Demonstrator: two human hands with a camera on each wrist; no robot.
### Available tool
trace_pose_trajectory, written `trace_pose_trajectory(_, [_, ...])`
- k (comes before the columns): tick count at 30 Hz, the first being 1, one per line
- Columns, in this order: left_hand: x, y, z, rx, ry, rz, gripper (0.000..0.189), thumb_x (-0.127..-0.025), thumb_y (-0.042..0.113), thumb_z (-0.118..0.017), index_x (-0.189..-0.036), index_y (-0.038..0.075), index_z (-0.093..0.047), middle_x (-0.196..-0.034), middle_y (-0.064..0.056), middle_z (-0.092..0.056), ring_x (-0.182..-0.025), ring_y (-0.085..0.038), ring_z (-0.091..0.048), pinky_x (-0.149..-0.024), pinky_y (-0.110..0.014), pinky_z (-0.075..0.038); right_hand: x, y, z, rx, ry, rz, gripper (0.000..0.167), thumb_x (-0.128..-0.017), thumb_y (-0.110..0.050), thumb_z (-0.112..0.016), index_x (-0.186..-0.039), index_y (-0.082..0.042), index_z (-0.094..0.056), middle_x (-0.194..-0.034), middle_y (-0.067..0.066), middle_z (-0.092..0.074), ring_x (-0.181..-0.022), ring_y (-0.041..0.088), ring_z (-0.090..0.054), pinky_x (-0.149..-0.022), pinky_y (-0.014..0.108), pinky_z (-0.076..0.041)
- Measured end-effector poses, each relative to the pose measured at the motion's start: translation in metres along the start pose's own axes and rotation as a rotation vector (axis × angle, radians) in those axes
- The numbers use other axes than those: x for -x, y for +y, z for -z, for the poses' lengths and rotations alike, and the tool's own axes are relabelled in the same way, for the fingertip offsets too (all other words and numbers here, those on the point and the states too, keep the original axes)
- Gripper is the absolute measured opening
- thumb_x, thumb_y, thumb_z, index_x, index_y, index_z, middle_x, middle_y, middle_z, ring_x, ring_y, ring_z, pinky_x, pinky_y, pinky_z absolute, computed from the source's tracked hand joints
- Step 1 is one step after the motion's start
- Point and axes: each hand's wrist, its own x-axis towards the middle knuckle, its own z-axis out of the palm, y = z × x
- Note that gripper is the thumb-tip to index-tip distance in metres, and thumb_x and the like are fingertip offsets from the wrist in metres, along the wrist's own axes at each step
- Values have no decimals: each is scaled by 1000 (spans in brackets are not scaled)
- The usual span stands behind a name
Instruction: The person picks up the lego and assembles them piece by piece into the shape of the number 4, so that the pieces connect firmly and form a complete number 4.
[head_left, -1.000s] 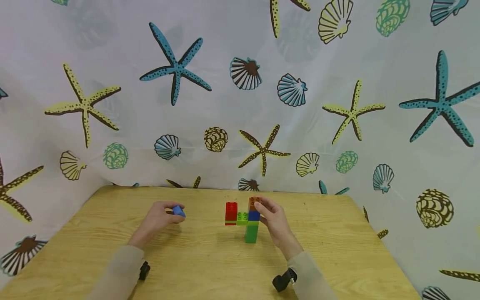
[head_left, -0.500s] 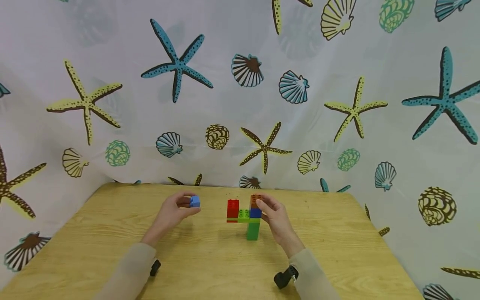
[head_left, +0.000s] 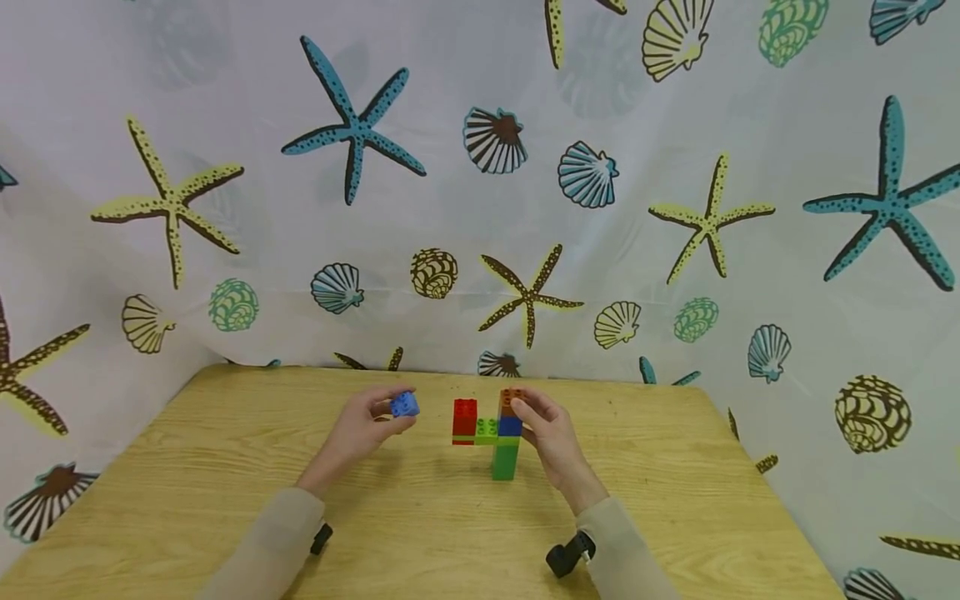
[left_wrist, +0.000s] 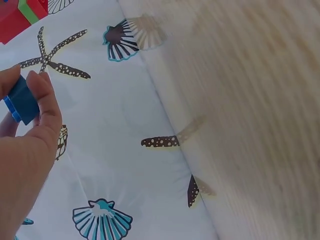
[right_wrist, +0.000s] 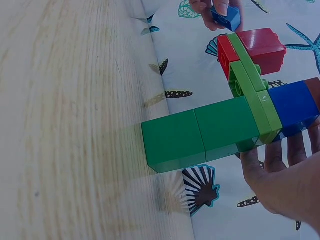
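My left hand [head_left: 360, 429] pinches a small blue building brick [head_left: 405, 405] between thumb and fingers, raised over the table just left of a brick structure. Its studs show in the head view. Two green bricks [right_wrist: 200, 135] form the structure's upright base on the table. Above them a lime-green piece [head_left: 487, 428] reaches left, carrying a red brick [head_left: 465, 413] on its far end, with red below too. Over the base sit another blue brick [right_wrist: 294, 109] and an orange-brown brick [head_left: 508, 402]. My right hand [head_left: 553, 435] grips this upper part from the right.
The wooden table [head_left: 645, 467] spreads around both hands. Behind it hangs a white cloth [head_left: 442, 200] printed with starfish and shells. Each wrist wears a dark strapped device, such as the right one [head_left: 570, 554].
My left hand has moved right with the loose blue brick, nearer to the red brick, and the brick has turned. My right hand keeps its grip on the structure.
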Motion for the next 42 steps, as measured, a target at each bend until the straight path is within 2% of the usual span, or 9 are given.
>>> trace_pose_trajectory(4, [1, 2, -2, 11, -15, 13, 50, -91, 19, -71, -138, 15, -57, -134, -17, -54, -108, -29, -62, -79, -29, -55, 2, 1, 0, 12, -1, -10, 51, -96, -29, -64, -138, -1, -52, -121, 0, -62, -107, 11, -60, -99, 38, -48])
trace_pose_trajectory(7, [0, 2, -3, 12, 16, 26, 50, -89, 23, -73, -136, 18, -58, -130, -13, -60, -104, -25, -63, -78, -27, -54, 2, 2, -2, 24, -18, -8, 52, -96, -30, -63, -138, -1, -51, -122, 1, -61, -108, 11, -60, -101, 39, -47])
trace_pose_trajectory(11, [-4, 6, -7, 29, 25, 3, 49, -90, 27, -72, -136, 17, -58, -127, -12, -62, -104, -27, -63, -78, -30, -55, -1, 0, -2, 21, -7, -5, 52, -96, -30, -64, -138, -3, -53, -123, 3, -61, -108, 12, -59, -102, 42, -46])
trace_pose_trajectory(16, [-9, 12, -13, 70, 12, -27, 46, -94, 19, -67, -138, 14, -55, -124, -16, -62, -103, -32, -63, -79, -36, -55, -3, -3, -1, 23, 3, 7, 52, -95, -31, -65, -138, -3, -53, -124, 4, -61, -108, 13, -60, -101, 40, -47])
trace_pose_trajectory(21, [-6, 19, -19, 48, 3, -38, 48, -94, 15, -67, -140, 12, -53, -125, -16, -62, -105, -29, -64, -81, -32, -56, -3, -1, 0, 17, -3, -10, 50, -95, -31, -65, -136, -4, -54, -121, 1, -62, -107, 13, -60, -98, 37, -49])
trace_pose_trajectory(24, [-3, 21, -24, 28, -8, -65, 48, -94, 17, -67, -140, 10, -53, -125, -17, -62, -106, -28, -64, -81, -29, -56, -2, 1, 0, 16, -4, -8, 50, -95, -30, -65, -137, -4, -54, -121, 1, -62, -107, 13, -60, -99, 38, -47])
trace_pose_trajectory(28, [-3, 22, -33, 66, -9, -96, 47, -95, 19, -66, -139, 8, -54, -124, -18, -63, -105, -31, -66, -82, -30, -57, -2, 1, -1, 5, 5, 1, 51, -95, -29, -65, -137, -2, -54, -120, 0, -63, -107, 13, -60, -99, 39, -47])
trace_pose_trajectory(36, [-3, 30, -50, 72, 25, -149, 45, -94, 18, -67, -138, 14, -56, -124, -10, -65, -110, -26, -63, -87, -23, -54, -2, 0, 0, -3, 0, -2, 48, -97, -25, -63, -137, -1, -53, -119, 0, -63, -107, 13, -60, -99, 38, -47])
trace_pose_trajectory(42, [-6, 35, -58, 11, 35, -224, 45, -94, 19, -67, -137, 22, -57, -124, -3, -66, -111, -21, -62, -90, -33, -53, -3, 0, 1, -9, -6, 3, 46, -96, -26, -64, -135, -3, -55, -119, 0, -63, -106, 13, -61, -99, 40, -47])
